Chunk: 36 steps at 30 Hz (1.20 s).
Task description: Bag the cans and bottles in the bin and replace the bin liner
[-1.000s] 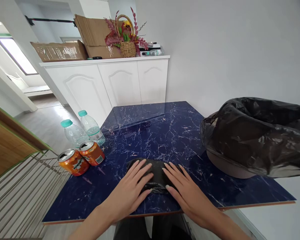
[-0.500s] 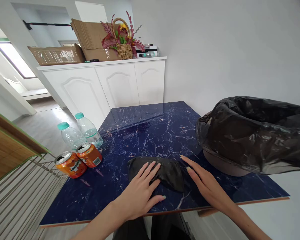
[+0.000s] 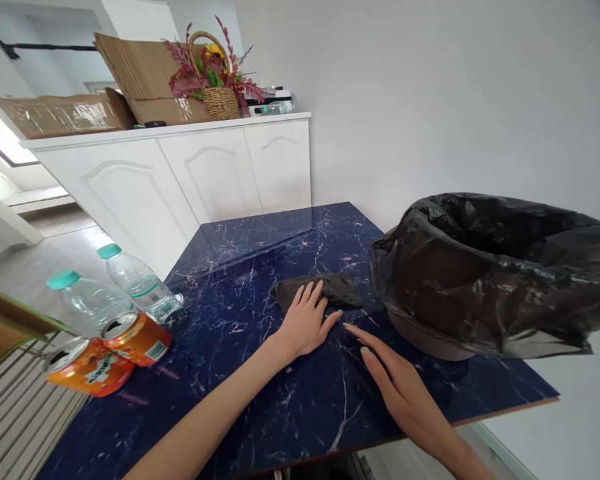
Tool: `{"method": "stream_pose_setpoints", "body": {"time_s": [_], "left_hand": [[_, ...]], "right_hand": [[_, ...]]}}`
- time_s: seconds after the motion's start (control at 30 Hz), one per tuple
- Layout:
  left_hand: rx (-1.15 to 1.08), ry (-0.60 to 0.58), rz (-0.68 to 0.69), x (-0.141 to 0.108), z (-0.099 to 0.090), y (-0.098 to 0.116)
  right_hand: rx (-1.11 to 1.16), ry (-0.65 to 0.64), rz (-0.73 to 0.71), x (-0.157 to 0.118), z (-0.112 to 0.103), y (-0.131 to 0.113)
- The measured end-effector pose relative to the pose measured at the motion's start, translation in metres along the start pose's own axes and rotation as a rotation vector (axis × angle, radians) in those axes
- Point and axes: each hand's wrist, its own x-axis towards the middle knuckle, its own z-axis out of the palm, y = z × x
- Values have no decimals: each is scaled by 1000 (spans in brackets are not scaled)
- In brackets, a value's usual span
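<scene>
A folded black plastic bundle [image 3: 343,291] lies on the dark blue marbled table [image 3: 300,407]. My left hand [image 3: 305,321] rests on its left part with fingers spread, covering some of it. Just right of that, my right hand [image 3: 387,380] hovers low over the table with its fingers stretched out, touching nothing that I can see. To the right stands a bin lined with a black bag [image 3: 460,287], the bag's rim folded outward and its mouth open.
At the left table edge stand two orange cans [image 3: 93,370] and two clear bottles [image 3: 137,280] with teal caps. A wire rack [image 3: 15,407] is beside them. Behind is a white cabinet [image 3: 220,177] bearing cardboard boxes [image 3: 75,113] and a flower basket [image 3: 221,103].
My left hand and the black bundle have moved forward, away from the table's front edge. The bundle looks flatter. The view has turned a little to the right.
</scene>
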Motion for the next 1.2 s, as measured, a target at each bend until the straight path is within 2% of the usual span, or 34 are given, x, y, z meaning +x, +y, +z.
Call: {"method": "stream_pose_setpoints", "body": {"time_s": [0.17, 0.33, 0.5, 0.7, 0.83, 1.03, 1.2], "left_hand": [[-7, 26, -15, 68, 15, 3], [-15, 40, -26, 131, 24, 17], [-29, 22, 55, 173, 25, 27], [-68, -12, 283, 172, 18, 20], [-89, 13, 353, 168, 19, 14], [-73, -1, 350, 163, 38, 23], [-56, 62, 229, 133, 31, 11]], "right_hand": [[-30, -15, 16, 4, 0, 0], [-67, -50, 25, 10, 0, 3], [-83, -87, 34, 12, 3, 9], [-85, -127, 80, 14, 6, 12], [-111, -143, 104, 17, 6, 13], [-157, -132, 87, 18, 8, 15], [-161, -120, 69, 16, 7, 12]]}}
